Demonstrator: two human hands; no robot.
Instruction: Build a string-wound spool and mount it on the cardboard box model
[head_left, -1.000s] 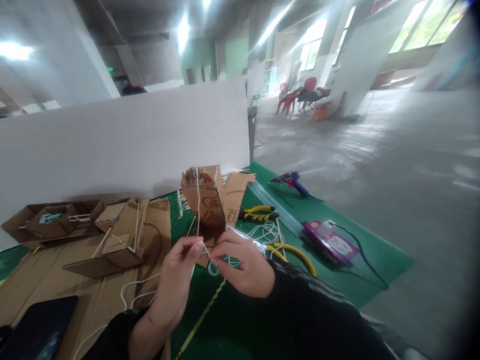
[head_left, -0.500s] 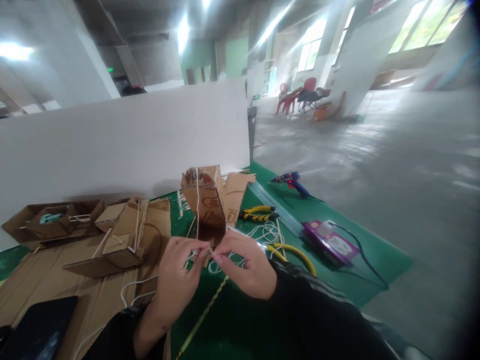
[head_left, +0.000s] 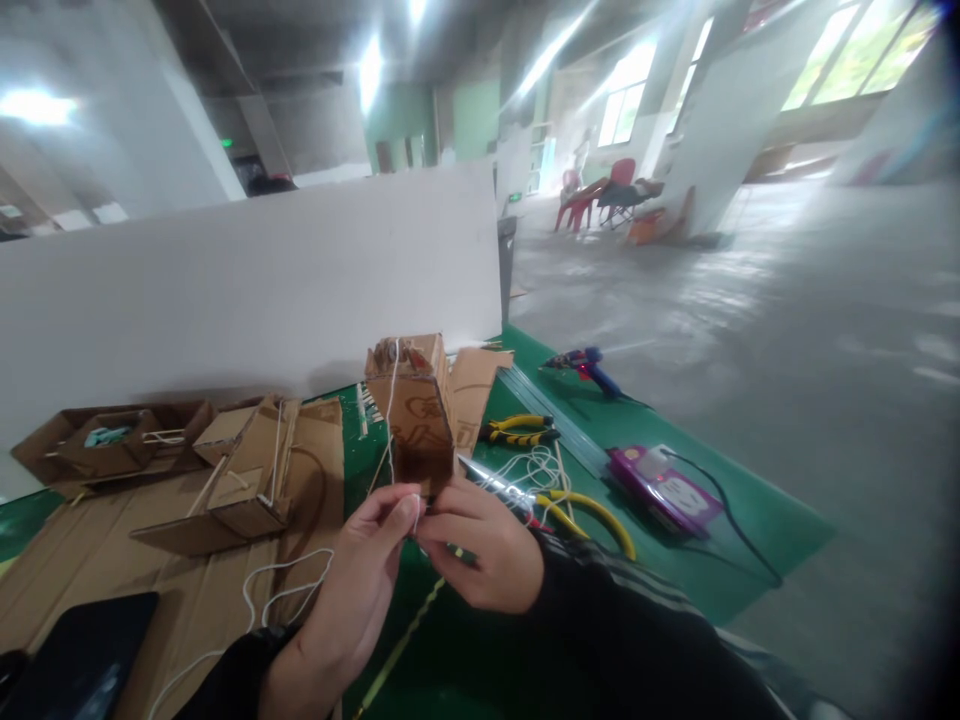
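Observation:
White string hangs down the front of an upright cardboard box and runs to my fingers. My left hand pinches the string between thumb and forefinger. Close against it, my right hand has its fingertips closed at the same spot, just below the box; a short white end shows between the two hands. Whatever lies deeper inside the right fingers is hidden. More loose string lies coiled right of the box, beside scissors with yellow handles whose blades point toward the box.
Yellow-black pliers, clear glue sticks, a blue glue gun and a purple power strip lie on the green table. Cardboard pieces and a dark phone-like slab are at left. A white panel stands behind.
My left hand has turned so its thumb lies on top of the string. My right hand has shifted slightly left and down, its fingers curling more, uncovering the scissor blades.

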